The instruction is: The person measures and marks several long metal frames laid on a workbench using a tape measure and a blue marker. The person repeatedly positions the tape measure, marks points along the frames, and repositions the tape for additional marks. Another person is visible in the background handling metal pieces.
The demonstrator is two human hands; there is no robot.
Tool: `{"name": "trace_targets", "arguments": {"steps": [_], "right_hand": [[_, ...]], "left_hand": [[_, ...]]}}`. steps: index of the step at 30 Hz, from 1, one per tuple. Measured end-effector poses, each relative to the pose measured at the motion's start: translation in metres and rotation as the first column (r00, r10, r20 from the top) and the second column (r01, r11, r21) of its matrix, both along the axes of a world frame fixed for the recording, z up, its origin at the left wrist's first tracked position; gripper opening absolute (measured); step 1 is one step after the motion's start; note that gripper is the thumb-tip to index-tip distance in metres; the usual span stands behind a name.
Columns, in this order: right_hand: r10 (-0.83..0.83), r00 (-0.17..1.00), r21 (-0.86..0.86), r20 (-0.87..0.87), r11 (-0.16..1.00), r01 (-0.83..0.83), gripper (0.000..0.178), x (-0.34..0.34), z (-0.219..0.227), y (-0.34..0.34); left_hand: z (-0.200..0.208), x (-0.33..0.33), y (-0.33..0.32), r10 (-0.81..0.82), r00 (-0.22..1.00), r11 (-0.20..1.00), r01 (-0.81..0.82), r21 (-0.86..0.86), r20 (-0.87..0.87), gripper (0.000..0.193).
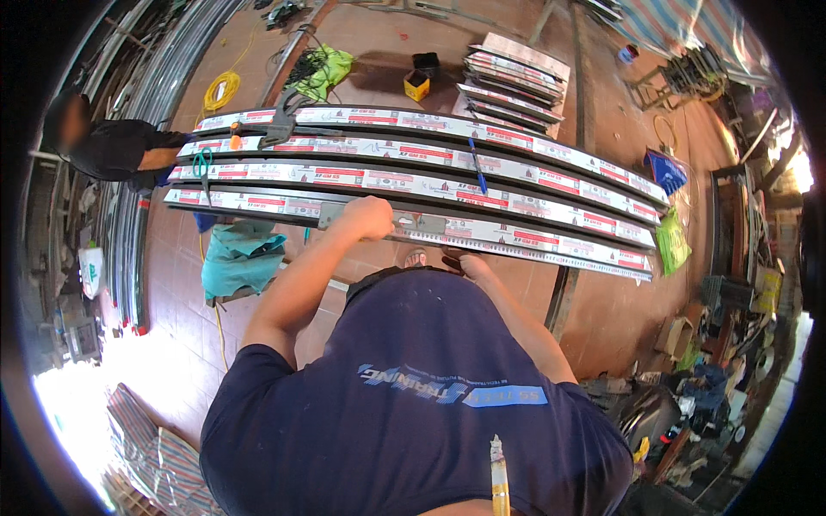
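Four long dark metal profiles with white-and-red printed film lie side by side across the view; the nearest profile (525,234) is in front of me. My left hand (368,218) is closed over a grey flat metal piece (420,225) on that profile. A measuring strip with marks (551,255) runs along the profile's near edge to its right end. My right hand (470,266) is just below that edge, its fingers mostly hidden. A blue pen (478,167), teal-handled scissors (202,162), a dark clamp-like tool (280,125) and a small orange-handled tool (235,136) lie on the profiles.
A co-worker (112,142) in dark clothes stands at the profiles' left end. Teal cloth (243,258) hangs over a support at the near left. Stacked short profiles (512,86), a yellow box (416,84) and a yellow cable coil (222,90) lie beyond. Clutter (688,404) fills the right side.
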State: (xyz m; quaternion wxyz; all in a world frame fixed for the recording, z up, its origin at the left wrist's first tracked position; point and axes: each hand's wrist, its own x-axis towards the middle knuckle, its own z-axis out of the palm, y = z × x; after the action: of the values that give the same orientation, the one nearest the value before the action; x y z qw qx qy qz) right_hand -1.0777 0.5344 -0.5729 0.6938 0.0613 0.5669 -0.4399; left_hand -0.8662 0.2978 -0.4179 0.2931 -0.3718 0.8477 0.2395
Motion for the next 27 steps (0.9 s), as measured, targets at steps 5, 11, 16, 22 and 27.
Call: {"name": "trace_targets", "arguments": {"steps": [5, 11, 16, 22, 27], "right_hand": [[0.133, 0.941, -0.027, -0.313, 0.989, -0.148, 0.033, -0.014, 0.006, 0.027], [0.164, 0.719, 0.126, -0.676, 0.986, -0.107, 0.029, -0.078, 0.054, 0.101], [-0.092, 0.364, -0.013, -0.927, 0.977, 0.214, 0.034, -0.143, 0.082, 0.153], [0.116, 0.066, 0.131, -0.991, 0.941, 0.312, 0.034, -0.198, 0.1, 0.173], [0.197, -0.235, 0.194, -0.952, 0.98, 0.038, 0.036, -0.198, 0.134, 0.137]], "left_hand": [[-0.01, 0.006, -0.005, -0.131, 0.985, 0.99, 0.124, -0.062, -0.115, 0.036], [0.003, 0.003, 0.005, 0.001, 0.998, 0.999, -0.004, -0.039, -0.056, 0.033], [0.003, 0.004, -0.001, -0.003, 0.994, 0.999, 0.0, -0.034, -0.105, 0.033], [-0.006, 0.011, 0.002, 0.056, 0.991, 0.998, -0.057, -0.002, -0.119, 0.033], [0.002, 0.011, 0.02, 0.147, 0.986, 0.986, -0.153, -0.071, -0.081, 0.033]]}}
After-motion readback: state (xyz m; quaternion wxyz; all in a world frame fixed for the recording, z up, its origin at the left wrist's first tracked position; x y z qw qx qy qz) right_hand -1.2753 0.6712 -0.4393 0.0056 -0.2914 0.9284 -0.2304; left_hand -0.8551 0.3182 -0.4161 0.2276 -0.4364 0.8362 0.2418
